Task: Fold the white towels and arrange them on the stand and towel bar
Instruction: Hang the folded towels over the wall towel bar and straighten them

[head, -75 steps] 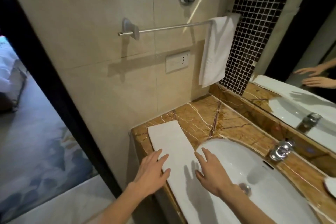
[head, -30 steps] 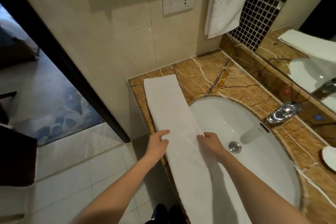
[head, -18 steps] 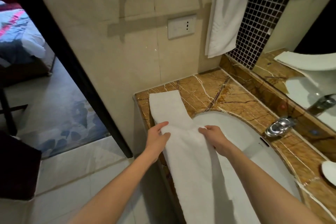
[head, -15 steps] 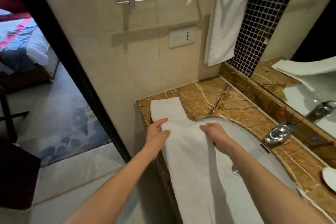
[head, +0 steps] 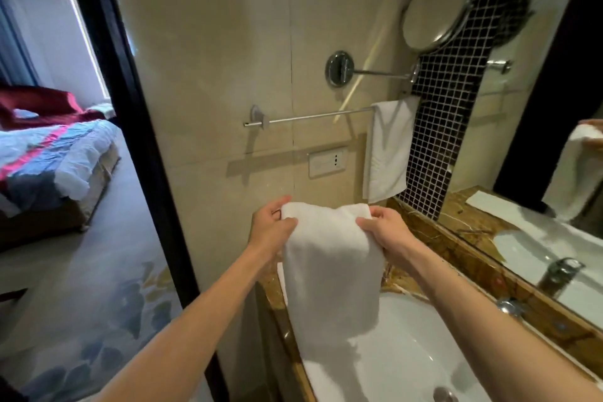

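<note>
A long folded white towel (head: 331, 264) hangs doubled over in the air above the counter's left end. My left hand (head: 270, 228) grips its left edge at the fold, and my right hand (head: 385, 232) grips its right edge. Its lower end trails down to the sink. Above and behind, a chrome towel bar (head: 313, 116) runs along the beige wall, bare on its left part. A second white towel (head: 388, 150) hangs over the bar's right end.
A white sink (head: 391, 356) is set in the brown marble counter (head: 470, 232), with a chrome faucet (head: 509, 307) at right. A round swing-arm mirror (head: 437, 6) sticks out above the bar. A wall socket (head: 327, 161) sits below the bar. A dark door frame (head: 130, 140) opens left onto a bedroom.
Both hands gripped the towel's middle where it lay flat on the counter and lifted it up toward the bar. It now hangs doubled in the air. My view has tilted upward.
</note>
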Demonstrator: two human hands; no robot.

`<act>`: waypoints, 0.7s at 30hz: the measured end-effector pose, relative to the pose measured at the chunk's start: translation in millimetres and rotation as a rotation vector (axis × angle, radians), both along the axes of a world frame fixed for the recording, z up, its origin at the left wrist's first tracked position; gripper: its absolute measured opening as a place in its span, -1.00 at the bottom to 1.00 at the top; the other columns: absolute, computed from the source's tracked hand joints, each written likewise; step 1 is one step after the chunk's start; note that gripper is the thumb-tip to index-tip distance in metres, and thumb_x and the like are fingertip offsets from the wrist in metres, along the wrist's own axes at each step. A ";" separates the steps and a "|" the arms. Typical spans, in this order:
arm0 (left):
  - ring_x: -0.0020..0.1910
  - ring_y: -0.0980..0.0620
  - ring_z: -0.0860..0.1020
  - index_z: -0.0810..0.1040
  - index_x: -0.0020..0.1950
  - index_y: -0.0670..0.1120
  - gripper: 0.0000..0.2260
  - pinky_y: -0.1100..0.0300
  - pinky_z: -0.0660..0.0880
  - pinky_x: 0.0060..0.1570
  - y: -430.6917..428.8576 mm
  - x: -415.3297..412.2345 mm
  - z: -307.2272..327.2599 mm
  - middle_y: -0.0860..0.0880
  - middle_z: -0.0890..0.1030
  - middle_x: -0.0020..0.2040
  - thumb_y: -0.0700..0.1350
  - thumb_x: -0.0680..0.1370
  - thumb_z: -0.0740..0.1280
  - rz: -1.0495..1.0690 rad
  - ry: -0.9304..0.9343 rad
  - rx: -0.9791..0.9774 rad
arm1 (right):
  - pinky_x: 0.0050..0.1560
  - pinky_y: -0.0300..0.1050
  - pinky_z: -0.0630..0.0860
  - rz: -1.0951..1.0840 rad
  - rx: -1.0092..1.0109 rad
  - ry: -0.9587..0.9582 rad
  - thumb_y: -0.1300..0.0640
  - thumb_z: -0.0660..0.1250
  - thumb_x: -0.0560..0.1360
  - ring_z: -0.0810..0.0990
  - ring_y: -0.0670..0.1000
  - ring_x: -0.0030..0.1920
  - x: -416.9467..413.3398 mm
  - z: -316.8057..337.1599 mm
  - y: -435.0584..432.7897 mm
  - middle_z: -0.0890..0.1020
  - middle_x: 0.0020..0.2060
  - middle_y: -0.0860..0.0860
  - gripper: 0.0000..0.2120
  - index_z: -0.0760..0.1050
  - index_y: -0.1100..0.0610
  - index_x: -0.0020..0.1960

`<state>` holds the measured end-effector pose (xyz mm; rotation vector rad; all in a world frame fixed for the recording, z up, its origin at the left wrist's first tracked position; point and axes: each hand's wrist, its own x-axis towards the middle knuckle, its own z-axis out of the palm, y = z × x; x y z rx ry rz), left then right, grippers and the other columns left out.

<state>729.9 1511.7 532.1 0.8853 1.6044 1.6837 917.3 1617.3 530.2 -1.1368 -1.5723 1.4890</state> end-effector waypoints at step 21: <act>-0.06 0.02 0.60 0.52 0.25 -0.16 -0.60 0.23 0.56 -0.07 10.9 -46.7 169.6 -0.12 0.63 0.05 -0.41 0.45 0.30 -0.053 0.209 0.356 | -0.31 -0.10 0.53 -0.025 0.374 0.227 0.28 0.36 0.45 0.60 0.00 -0.34 -39.4 181.9 -11.0 0.65 -0.34 0.06 -0.92 0.58 0.17 -0.21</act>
